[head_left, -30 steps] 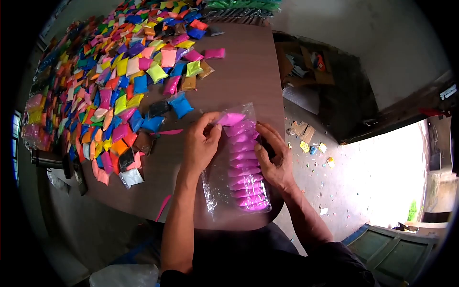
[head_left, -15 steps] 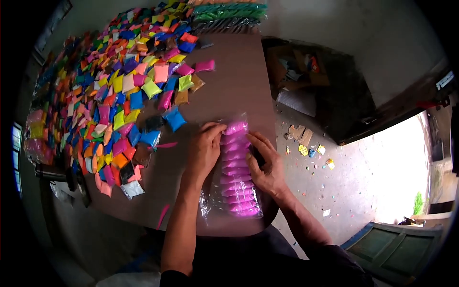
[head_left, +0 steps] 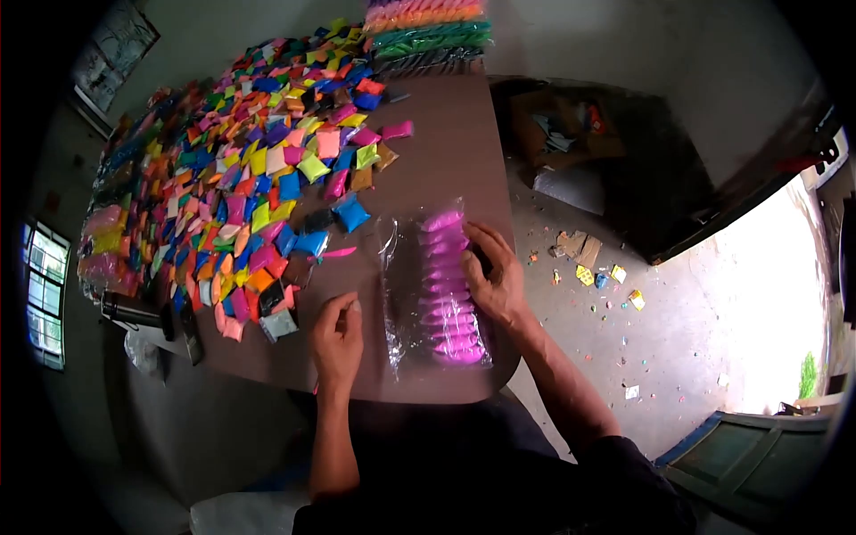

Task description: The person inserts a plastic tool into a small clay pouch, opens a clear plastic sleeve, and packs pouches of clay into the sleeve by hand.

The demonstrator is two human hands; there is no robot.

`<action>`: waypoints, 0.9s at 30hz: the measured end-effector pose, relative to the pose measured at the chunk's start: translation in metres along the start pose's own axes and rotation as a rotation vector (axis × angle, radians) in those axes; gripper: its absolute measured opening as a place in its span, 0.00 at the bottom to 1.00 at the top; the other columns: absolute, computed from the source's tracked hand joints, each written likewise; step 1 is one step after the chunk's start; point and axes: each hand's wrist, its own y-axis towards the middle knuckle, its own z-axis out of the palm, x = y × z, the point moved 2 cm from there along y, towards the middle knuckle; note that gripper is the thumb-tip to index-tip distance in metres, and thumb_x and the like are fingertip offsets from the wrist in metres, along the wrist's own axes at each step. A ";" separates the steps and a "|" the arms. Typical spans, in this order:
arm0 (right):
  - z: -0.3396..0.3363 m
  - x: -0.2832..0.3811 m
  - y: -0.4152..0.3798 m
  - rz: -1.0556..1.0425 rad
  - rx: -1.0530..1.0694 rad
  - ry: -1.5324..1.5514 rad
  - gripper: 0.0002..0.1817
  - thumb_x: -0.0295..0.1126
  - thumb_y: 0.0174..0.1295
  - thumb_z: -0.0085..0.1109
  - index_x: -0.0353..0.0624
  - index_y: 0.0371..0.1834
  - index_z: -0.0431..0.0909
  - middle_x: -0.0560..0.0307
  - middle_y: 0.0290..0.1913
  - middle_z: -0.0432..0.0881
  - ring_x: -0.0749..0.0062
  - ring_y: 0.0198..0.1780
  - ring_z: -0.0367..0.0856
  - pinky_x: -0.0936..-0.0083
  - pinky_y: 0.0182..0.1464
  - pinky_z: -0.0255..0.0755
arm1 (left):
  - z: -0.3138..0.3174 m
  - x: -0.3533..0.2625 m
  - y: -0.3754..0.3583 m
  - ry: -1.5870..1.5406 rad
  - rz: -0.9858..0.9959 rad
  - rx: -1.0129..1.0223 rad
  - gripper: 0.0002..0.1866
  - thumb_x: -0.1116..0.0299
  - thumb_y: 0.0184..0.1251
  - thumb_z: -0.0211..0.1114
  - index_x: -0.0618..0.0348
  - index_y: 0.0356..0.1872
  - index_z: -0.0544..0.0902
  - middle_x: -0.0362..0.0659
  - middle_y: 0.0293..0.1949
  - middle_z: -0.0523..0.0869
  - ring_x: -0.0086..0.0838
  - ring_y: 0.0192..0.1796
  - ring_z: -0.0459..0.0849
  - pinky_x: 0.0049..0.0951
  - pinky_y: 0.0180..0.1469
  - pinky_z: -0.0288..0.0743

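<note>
A row of pink packets (head_left: 448, 287) lies stacked in overlapping order inside a clear plastic bag (head_left: 403, 312) on the brown table. My right hand (head_left: 497, 281) rests along the row's upper right side, thumb and forefinger apart and touching its edge. To the left of the bag, my left hand (head_left: 339, 339) hovers near the table's front edge, apart from the packets. Its fingers are loosely bent with a gap to the thumb, and nothing shows in them. The bag's empty left part lies flat and crinkled between the row and my left hand.
A large heap of small coloured packets (head_left: 259, 178) covers the table's (head_left: 437, 134) left side. Bagged rows of coloured packets (head_left: 428, 40) lie at the far end. A pink strip (head_left: 339, 253) lies by the heap. On the floor to the right are a cardboard box (head_left: 562, 129) and scraps.
My left hand has let go of the row's upper end and moved down and left. My right hand stays at the row's right side. The whole view has shifted slightly.
</note>
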 end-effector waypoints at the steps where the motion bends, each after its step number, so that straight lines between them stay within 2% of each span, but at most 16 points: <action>1: 0.001 -0.002 -0.001 0.028 0.004 0.035 0.23 0.30 0.71 0.60 0.34 0.67 0.80 0.42 0.68 0.81 0.54 0.68 0.82 0.67 0.70 0.74 | -0.006 0.003 -0.013 -0.033 -0.053 -0.020 0.09 0.74 0.77 0.67 0.65 0.52 0.88 0.44 0.39 0.91 0.25 0.38 0.87 0.24 0.41 0.80; 2: 0.004 -0.006 -0.003 0.043 -0.013 0.074 0.21 0.29 0.74 0.58 0.33 0.67 0.80 0.45 0.64 0.82 0.61 0.64 0.83 0.71 0.67 0.74 | -0.011 0.004 -0.026 -0.021 -0.063 -0.023 0.08 0.73 0.77 0.68 0.65 0.51 0.88 0.45 0.39 0.90 0.25 0.38 0.87 0.25 0.40 0.80; 3: 0.007 -0.008 -0.003 0.039 -0.004 0.070 0.21 0.29 0.74 0.58 0.33 0.67 0.80 0.45 0.64 0.82 0.61 0.64 0.83 0.71 0.67 0.74 | -0.016 0.006 -0.039 -0.026 -0.069 -0.031 0.08 0.73 0.77 0.68 0.65 0.51 0.88 0.45 0.39 0.90 0.25 0.38 0.87 0.25 0.40 0.80; 5: 0.007 -0.013 -0.002 0.060 -0.051 0.143 0.18 0.29 0.73 0.59 0.35 0.64 0.82 0.44 0.60 0.84 0.57 0.57 0.86 0.70 0.61 0.78 | -0.024 0.010 -0.059 0.030 -0.017 -0.083 0.08 0.73 0.77 0.69 0.65 0.51 0.88 0.46 0.40 0.91 0.26 0.39 0.88 0.25 0.40 0.80; 6: 0.005 -0.006 -0.003 0.084 -0.058 0.126 0.17 0.28 0.75 0.57 0.34 0.63 0.82 0.47 0.57 0.84 0.63 0.55 0.85 0.73 0.59 0.77 | -0.026 0.012 -0.067 0.027 0.003 -0.138 0.07 0.77 0.74 0.69 0.68 0.49 0.87 0.50 0.43 0.90 0.32 0.40 0.89 0.29 0.38 0.81; 7: 0.005 -0.002 -0.003 0.074 -0.046 0.122 0.17 0.28 0.75 0.57 0.34 0.63 0.82 0.47 0.57 0.84 0.63 0.55 0.85 0.73 0.59 0.77 | -0.031 0.015 -0.072 0.020 -0.002 -0.152 0.07 0.77 0.74 0.69 0.68 0.49 0.87 0.50 0.43 0.90 0.32 0.40 0.89 0.29 0.38 0.81; 9: 0.004 0.001 -0.002 0.120 -0.038 0.110 0.16 0.28 0.77 0.57 0.33 0.63 0.82 0.47 0.56 0.84 0.64 0.56 0.84 0.73 0.59 0.77 | -0.045 0.019 -0.079 0.104 0.060 -0.226 0.08 0.77 0.71 0.71 0.66 0.48 0.87 0.51 0.44 0.90 0.41 0.42 0.89 0.36 0.42 0.83; 10: 0.004 0.001 -0.001 0.114 -0.030 0.100 0.16 0.29 0.78 0.56 0.33 0.63 0.82 0.48 0.56 0.84 0.66 0.57 0.84 0.73 0.59 0.77 | -0.053 0.025 -0.082 0.102 0.056 -0.239 0.08 0.77 0.71 0.71 0.66 0.48 0.87 0.51 0.44 0.90 0.41 0.42 0.89 0.36 0.42 0.83; 12: 0.003 0.008 -0.001 0.141 -0.007 0.109 0.16 0.30 0.79 0.55 0.34 0.63 0.82 0.47 0.56 0.84 0.66 0.57 0.83 0.72 0.60 0.76 | -0.065 0.038 -0.081 0.294 0.148 -0.233 0.09 0.76 0.68 0.73 0.63 0.47 0.88 0.53 0.46 0.90 0.50 0.46 0.88 0.44 0.48 0.83; 13: 0.002 0.014 -0.001 0.152 -0.009 0.105 0.16 0.31 0.80 0.54 0.34 0.63 0.82 0.46 0.56 0.84 0.66 0.57 0.83 0.71 0.60 0.76 | -0.068 0.043 -0.081 0.276 0.169 -0.247 0.09 0.76 0.68 0.73 0.63 0.47 0.88 0.53 0.46 0.90 0.50 0.46 0.88 0.44 0.48 0.83; 15: 0.003 0.003 -0.002 0.107 -0.010 0.051 0.17 0.33 0.80 0.54 0.34 0.62 0.83 0.47 0.55 0.84 0.66 0.56 0.82 0.70 0.60 0.76 | -0.070 0.059 -0.077 0.248 0.114 -0.237 0.10 0.73 0.65 0.75 0.61 0.45 0.87 0.52 0.47 0.90 0.53 0.48 0.87 0.48 0.53 0.81; 17: 0.005 0.000 -0.002 0.142 -0.013 0.085 0.17 0.35 0.81 0.54 0.34 0.61 0.83 0.48 0.52 0.84 0.66 0.55 0.82 0.71 0.60 0.75 | -0.068 0.063 -0.066 0.232 0.148 -0.200 0.11 0.71 0.64 0.76 0.61 0.45 0.88 0.51 0.48 0.90 0.53 0.49 0.87 0.49 0.54 0.80; 22: 0.005 0.005 0.000 0.117 -0.045 0.005 0.22 0.42 0.81 0.52 0.33 0.61 0.83 0.45 0.53 0.85 0.60 0.55 0.83 0.68 0.61 0.74 | -0.061 0.079 -0.048 0.316 0.237 -0.028 0.14 0.64 0.62 0.79 0.59 0.44 0.88 0.48 0.57 0.88 0.52 0.54 0.85 0.52 0.56 0.78; 27: 0.005 0.009 0.001 0.131 -0.051 -0.073 0.24 0.45 0.82 0.51 0.32 0.60 0.82 0.43 0.53 0.86 0.58 0.54 0.84 0.67 0.60 0.76 | -0.064 0.082 -0.033 0.293 0.258 0.069 0.15 0.61 0.65 0.78 0.59 0.46 0.89 0.48 0.58 0.88 0.51 0.56 0.84 0.52 0.57 0.77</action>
